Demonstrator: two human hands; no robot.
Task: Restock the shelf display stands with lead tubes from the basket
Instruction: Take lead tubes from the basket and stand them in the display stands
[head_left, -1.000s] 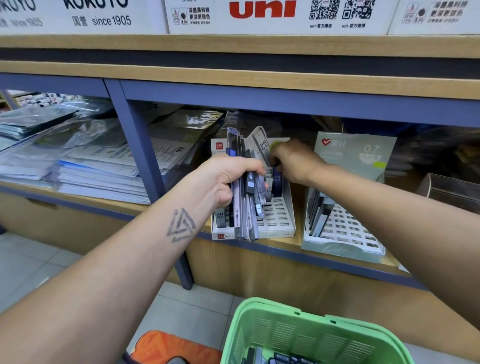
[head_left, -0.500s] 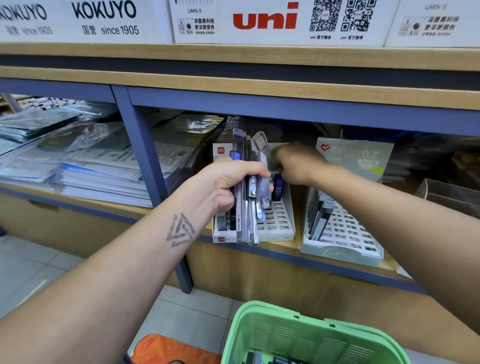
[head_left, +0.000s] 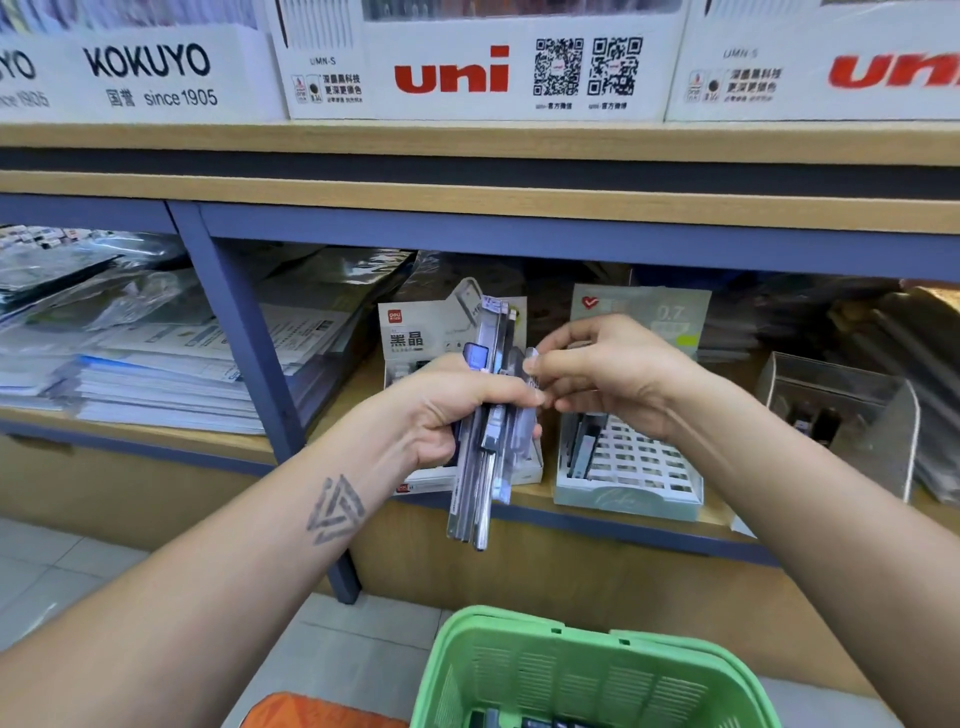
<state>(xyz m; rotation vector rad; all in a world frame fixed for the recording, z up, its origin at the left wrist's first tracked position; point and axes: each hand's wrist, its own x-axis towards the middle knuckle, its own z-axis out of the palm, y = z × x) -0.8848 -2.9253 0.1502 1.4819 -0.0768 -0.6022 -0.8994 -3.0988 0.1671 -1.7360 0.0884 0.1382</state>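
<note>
Withdrawn from the white slotted display stand, the right hand is now pinching the top of one clear lead tube in the upright bundle of grey and clear lead tubes, which is gripped by the left hand. More tubes are seen in the green plastic basket below.

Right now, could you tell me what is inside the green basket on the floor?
Only the near end of the green basket shows: a few dark lead tubes lie at its bottom edge. The picture's lower border cuts off the remaining contents.

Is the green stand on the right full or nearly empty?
Nearly empty: the green stand holds a few tubes at its left; most grid slots are bare.
</note>
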